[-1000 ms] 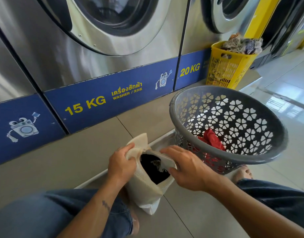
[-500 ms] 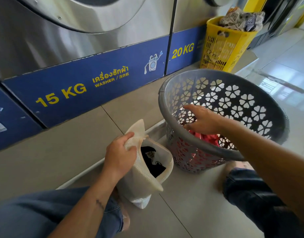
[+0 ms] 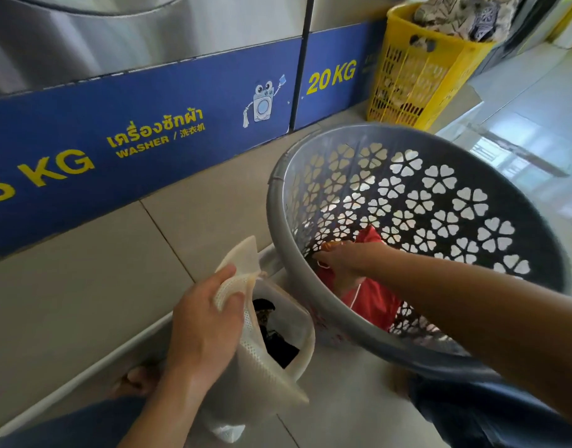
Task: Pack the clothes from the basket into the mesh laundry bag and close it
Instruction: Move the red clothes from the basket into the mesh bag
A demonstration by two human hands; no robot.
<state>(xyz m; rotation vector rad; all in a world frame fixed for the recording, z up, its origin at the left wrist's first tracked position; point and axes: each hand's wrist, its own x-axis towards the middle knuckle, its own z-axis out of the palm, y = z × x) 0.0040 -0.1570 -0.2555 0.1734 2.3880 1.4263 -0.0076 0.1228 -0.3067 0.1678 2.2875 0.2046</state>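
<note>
A cream mesh laundry bag stands open on the floor between my knees, with dark clothes inside. My left hand grips the bag's upper edge and holds its mouth apart. To its right stands a grey plastic basket with flower-shaped holes, tilted toward me. My right hand reaches down inside the basket, fingers closed on a red garment with a thin white cord lying at the bottom.
Steel washers with blue "15 KG" and "20 KG" panels rise behind a tiled step. A yellow basket full of patterned laundry stands at the back right. Glossy floor tiles extend to the right. My jeans-clad knees flank the bag.
My right hand left the bag's rim, crossed into the grey basket and sank to the bottom, closing on the red garment. The left hand kept its hold on the bag.
</note>
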